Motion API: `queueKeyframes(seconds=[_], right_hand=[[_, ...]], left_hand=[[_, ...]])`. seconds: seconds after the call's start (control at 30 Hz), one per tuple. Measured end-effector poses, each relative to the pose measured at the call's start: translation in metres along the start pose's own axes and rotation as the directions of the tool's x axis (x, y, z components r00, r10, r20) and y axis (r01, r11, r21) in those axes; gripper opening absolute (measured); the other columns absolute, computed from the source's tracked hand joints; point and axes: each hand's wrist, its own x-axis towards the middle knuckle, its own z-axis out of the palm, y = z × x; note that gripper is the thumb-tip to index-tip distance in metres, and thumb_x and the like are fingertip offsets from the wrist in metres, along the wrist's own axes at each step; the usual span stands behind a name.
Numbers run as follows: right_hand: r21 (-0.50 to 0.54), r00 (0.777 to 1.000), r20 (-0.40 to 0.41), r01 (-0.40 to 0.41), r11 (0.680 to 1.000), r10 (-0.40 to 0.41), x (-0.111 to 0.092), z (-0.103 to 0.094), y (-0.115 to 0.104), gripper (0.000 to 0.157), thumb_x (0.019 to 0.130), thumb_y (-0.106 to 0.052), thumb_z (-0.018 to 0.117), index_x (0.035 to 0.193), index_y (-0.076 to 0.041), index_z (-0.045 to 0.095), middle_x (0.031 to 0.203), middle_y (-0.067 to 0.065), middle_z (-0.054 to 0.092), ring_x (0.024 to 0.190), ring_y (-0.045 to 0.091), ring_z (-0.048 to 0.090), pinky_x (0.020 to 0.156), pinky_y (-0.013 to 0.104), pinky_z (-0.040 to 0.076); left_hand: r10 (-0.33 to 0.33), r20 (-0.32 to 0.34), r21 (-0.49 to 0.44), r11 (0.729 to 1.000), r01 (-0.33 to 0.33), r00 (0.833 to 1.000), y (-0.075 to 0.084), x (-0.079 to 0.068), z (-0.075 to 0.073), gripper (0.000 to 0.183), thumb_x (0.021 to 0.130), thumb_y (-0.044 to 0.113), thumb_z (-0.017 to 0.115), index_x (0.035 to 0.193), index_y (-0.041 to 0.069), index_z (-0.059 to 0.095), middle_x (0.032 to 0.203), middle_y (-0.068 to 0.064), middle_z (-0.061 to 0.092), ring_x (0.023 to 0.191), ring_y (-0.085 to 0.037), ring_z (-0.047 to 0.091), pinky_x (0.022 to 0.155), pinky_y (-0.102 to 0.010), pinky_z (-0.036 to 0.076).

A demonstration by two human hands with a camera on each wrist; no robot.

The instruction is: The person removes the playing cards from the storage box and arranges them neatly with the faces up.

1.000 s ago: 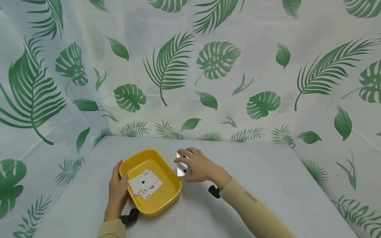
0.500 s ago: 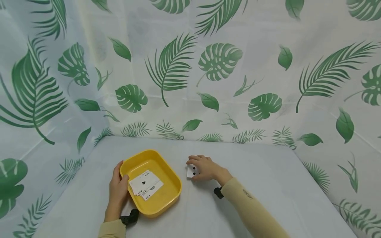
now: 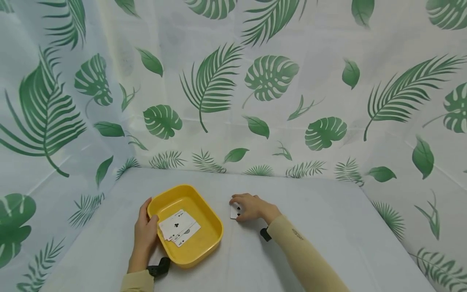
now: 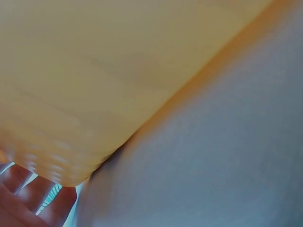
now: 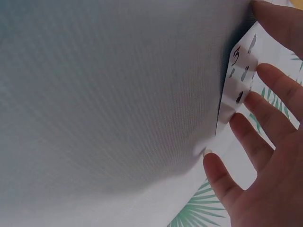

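At the left, my left hand (image 3: 144,232) grips the near-left wall of a yellow tray (image 3: 202,239), thumb over the rim. The tray's wall (image 4: 118,71) fills much of the left wrist view. Inside lie several overlapping playing cards (image 3: 176,224), an ace of clubs uppermost. To the tray's right, my right hand (image 3: 254,207) holds a playing card (image 3: 234,211) at the tabletop, thumb on the near edge and fingers on the far one. Black spade-like pips show on that card (image 5: 242,71) in the right wrist view; the palm hides the rest.
A pale cloth covers the table (image 3: 313,227). White sheets with green leaf prints (image 3: 270,77) hang behind and at both sides. Dark wrist cameras (image 3: 159,267) are strapped under both wrists.
My right hand has moved away from the tray's rim, right and down to the tabletop, with the card under its fingers. The left hand and tray have stayed in place.
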Motion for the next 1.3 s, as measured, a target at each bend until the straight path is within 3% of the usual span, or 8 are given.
queueKeyframes(seconds=[0.47,0.83,1.03,1.3], right_hand=[[0.011,1.0,0.014,-0.001,1.0,0.001,-0.002,-0.002,-0.002,0.057,0.086,-0.03,0.076,0.14,-0.022,0.059,0.155,0.004,0.043,0.142,0.031,0.035,0.11,0.068,0.026],[0.002,0.992,-0.107,0.068,0.998,-0.067,-0.006,-0.019,-0.007,0.058,0.092,-0.033,0.071,0.146,-0.017,0.055,0.154,0.009,0.043,0.141,0.039,0.034,0.11,0.068,0.026],[-0.044,0.977,-0.181,0.103,0.994,-0.109,-0.002,-0.034,-0.025,0.061,0.094,-0.038,0.069,0.149,-0.019,0.051,0.153,0.008,0.044,0.138,0.037,0.036,0.108,0.067,0.029],[-0.06,0.969,-0.207,0.124,0.991,-0.134,0.009,-0.056,-0.071,0.065,0.095,-0.043,0.066,0.153,-0.021,0.046,0.154,0.012,0.042,0.14,0.038,0.034,0.112,0.064,0.027]], left_hand=[[0.005,-0.006,0.006,1.0,-0.005,1.0,-0.002,-0.001,0.0,0.068,0.096,0.008,0.039,0.161,0.012,0.022,0.163,-0.014,0.028,0.142,-0.033,0.033,0.118,-0.052,0.025],[0.01,-0.009,0.015,1.0,-0.01,1.0,-0.002,0.001,0.001,0.068,0.096,0.009,0.04,0.162,0.013,0.022,0.163,-0.012,0.028,0.142,-0.032,0.033,0.118,-0.052,0.025],[0.012,-0.017,0.014,1.0,-0.012,1.0,0.0,0.001,0.001,0.068,0.096,0.008,0.039,0.161,0.013,0.022,0.162,-0.013,0.029,0.14,-0.032,0.035,0.117,-0.052,0.027],[0.014,-0.007,0.007,1.0,-0.014,1.0,-0.002,0.0,0.001,0.067,0.096,0.008,0.039,0.161,0.012,0.023,0.162,-0.014,0.029,0.139,-0.033,0.036,0.117,-0.052,0.027]])
